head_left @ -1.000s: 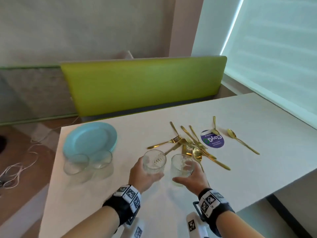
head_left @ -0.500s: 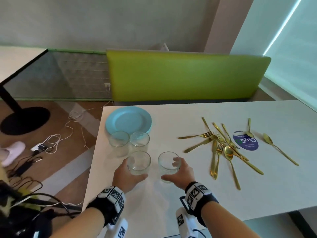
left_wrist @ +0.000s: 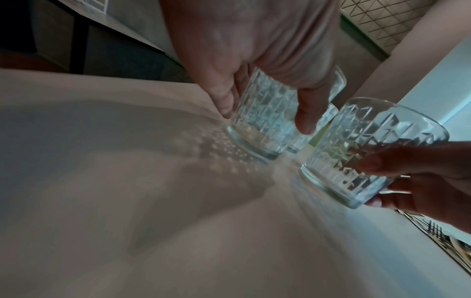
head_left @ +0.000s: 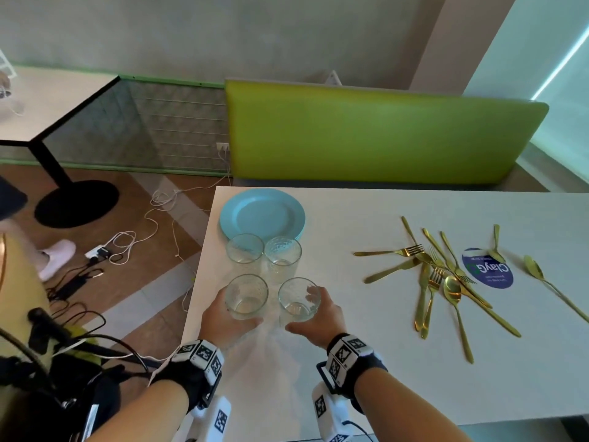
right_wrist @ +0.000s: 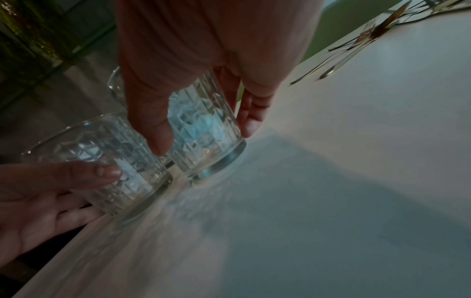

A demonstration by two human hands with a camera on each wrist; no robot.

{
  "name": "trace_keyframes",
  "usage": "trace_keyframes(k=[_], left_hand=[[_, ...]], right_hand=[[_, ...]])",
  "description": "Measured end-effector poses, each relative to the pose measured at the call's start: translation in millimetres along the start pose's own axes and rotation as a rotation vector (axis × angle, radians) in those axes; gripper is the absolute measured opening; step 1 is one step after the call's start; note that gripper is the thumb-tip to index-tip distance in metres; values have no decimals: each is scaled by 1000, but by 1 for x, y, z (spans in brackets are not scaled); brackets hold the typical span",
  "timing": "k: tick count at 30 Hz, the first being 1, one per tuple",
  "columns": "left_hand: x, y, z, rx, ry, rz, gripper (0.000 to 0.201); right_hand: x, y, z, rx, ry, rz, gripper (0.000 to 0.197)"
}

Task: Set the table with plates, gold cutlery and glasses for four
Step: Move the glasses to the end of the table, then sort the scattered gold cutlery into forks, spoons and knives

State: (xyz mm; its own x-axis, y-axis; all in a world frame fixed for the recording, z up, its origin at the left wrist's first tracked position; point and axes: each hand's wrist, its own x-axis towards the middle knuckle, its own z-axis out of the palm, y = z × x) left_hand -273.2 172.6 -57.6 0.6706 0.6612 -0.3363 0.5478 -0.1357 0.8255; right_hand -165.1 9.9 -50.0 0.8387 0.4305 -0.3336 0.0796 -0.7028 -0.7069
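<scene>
White tabletop (head_left: 382,362) at lower centre carries two patterned tumblers, the left hand (head_left: 223,320) gripping one (head_left: 247,296) and the right hand (head_left: 318,323) the other (head_left: 299,299), fingers wrapped round their sides, probably so both travel together to place settings.

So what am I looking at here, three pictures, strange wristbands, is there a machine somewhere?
No machine: a person with cameras on the head and both wrists. The wide picture is the head's view; the two dim ones look along each hand. The left hand holds one glass, the right hand another glass, both standing on the white table. Behind them stand two more glasses and blue plates; the gold cutlery lies scattered to the right.
</scene>
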Motion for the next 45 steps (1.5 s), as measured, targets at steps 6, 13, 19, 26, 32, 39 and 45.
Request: trace_keyframes(k=[6,13,19,26,32,39,45], left_hand=[[7,2,-6,4,30,-17,89],[23,1,-5,80,12,-55,92],[15,17,-3,41,37,-180,123],[-7,29,-3,-45,194,-4,141],[-9,73,3,13,309,367,153],[10,157,60,84,190,570,59],[12,212,155,163,-122,554,43]], right_hand=[[8,-11,7,-7,-29,-1,88],[14,-18,6,32,-73,7,84],[15,-13,9,33,-52,3,79],[21,-6,-12,41,-56,74,86],[18,4,-71,-46,92,136,60],[0,28,-152,-176,270,155,39],[-6,80,-216,-165,378,287,27]])
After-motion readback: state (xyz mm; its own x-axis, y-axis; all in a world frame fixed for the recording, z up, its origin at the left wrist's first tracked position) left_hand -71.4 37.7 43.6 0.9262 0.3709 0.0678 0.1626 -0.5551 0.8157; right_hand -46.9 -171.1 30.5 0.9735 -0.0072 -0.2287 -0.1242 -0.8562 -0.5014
